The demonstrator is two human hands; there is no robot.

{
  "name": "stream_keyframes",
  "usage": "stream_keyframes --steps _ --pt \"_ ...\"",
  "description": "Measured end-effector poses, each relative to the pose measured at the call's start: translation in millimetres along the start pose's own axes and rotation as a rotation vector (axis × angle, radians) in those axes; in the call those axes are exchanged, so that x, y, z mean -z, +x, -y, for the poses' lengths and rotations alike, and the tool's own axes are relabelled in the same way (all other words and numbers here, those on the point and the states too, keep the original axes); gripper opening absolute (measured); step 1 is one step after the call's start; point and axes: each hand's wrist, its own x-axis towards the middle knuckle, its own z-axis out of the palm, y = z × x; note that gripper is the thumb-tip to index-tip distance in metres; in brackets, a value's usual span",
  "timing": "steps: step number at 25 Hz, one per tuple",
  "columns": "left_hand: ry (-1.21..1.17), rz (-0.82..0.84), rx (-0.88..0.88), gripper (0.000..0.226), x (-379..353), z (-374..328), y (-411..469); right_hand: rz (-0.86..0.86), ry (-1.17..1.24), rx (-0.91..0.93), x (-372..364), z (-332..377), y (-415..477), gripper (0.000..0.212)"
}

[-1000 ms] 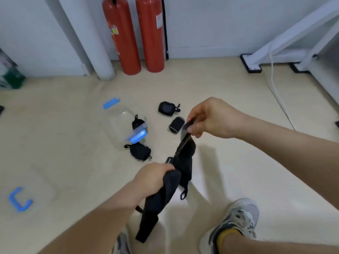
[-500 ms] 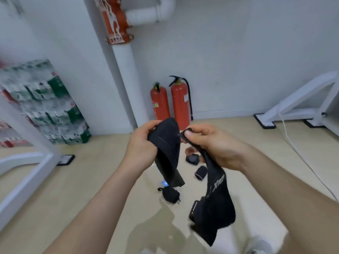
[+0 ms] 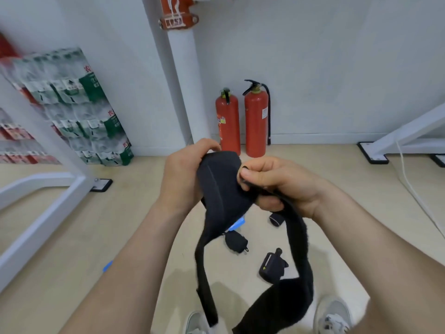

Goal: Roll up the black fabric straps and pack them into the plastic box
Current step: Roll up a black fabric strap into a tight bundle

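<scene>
Both hands grip one black fabric strap [image 3: 221, 194] at chest height in the head view: the left hand [image 3: 185, 174] has its fingers curled round the wide padded end, and the right hand [image 3: 284, 186] pinches a narrow band of it between thumb and forefinger, its other fingers folded beneath. From the hands the strap hangs in a long slack loop towards the shoes [image 3: 333, 314], with a thin tail dangling on the left. On the floor below lie two rolled straps [image 3: 236, 241] and a loose buckled piece [image 3: 273, 267]. Of the plastic box [image 3: 237, 224] only a blue latch shows behind the hanging fabric. Two fire extinguishers [image 3: 256, 121] stand against the wall. Rolling seems barely begun, so the likely trouble is a crooked or loose roll: the hanging weight could pull the first turn open if the pinch slackens, and the dangling tail could fold into the roll and bulk it out. Compared with a second ago, the hands have risen from knee height and the view has lifted from the floor to the wall. Over the last half second the bunched lower part has dropped out into the long loop.
</scene>
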Motion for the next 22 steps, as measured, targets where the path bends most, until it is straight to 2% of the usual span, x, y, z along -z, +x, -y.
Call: stream_keyframes --steps 1,2,3,5,7,8,10,11,12,13,15,17,19,22 --pt "0.221 -0.028 -0.184 0.025 -1.4 12.3 -1.2 -0.006 0.016 -0.003 2.4 2.2 -2.0 0.023" --pt "0.332 -0.054 -0.241 0.023 -2.6 22.4 -2.2 -0.027 0.009 -0.011 5.1 3.4 -4.0 0.025" --pt "0.385 -0.079 -0.202 0.023 -4.3 29.9 -4.1 -0.059 -0.020 -0.015 7.5 3.3 -5.3 0.026" --pt "0.357 -0.066 0.165 0.024 -4.9 30.9 -4.5 -0.161 -0.084 0.003 10.5 -1.2 -4.5 0.027" --pt "0.212 0.094 0.626 0.028 2.3 26.4 -6.0 -0.309 -0.123 0.051 12.5 -8.4 2.9 0.025" --pt "0.079 0.244 0.784 0.032 7.6 23.5 -8.0 -0.372 -0.129 0.071 12.8 -11.1 6.7 0.025" --pt "-0.326 0.565 0.870 0.055 8.4 6.5 -16.8 -0.450 -0.095 0.092 14.0 -13.8 12.9 0.027" --pt "-0.526 0.658 0.838 0.059 4.5 -3.4 -23.3 -0.470 -0.064 0.097 13.6 -13.5 14.9 0.027" --pt "-0.679 0.684 0.783 0.054 -2.0 -13.3 -28.8 -0.488 -0.031 0.102 12.7 -13.3 16.7 0.026" --pt "-0.762 0.633 0.736 0.045 -10.1 -21.4 -33.6 -0.508 0.000 0.107 11.3 -12.7 17.8 0.023" --pt "-0.814 0.394 0.755 0.036 -18.0 -30.6 -32.8 -0.544 0.015 0.106 9.9 -10.8 18.2 0.020" --pt "-0.788 0.223 0.819 0.049 -19.3 -33.8 -30.0 -0.563 -0.067 0.086 10.2 -9.8 15.6 0.024" --pt "-0.633 0.152 0.692 0.057 -21.9 -33.0 -33.0 -0.575 -0.223 0.091 7.1 -8.7 12.5 0.026" --pt "-0.314 -0.021 0.490 0.045 -23.4 -29.4 -28.1 -0.655 -0.425 0.295 0.2 -0.9 7.7 0.026"
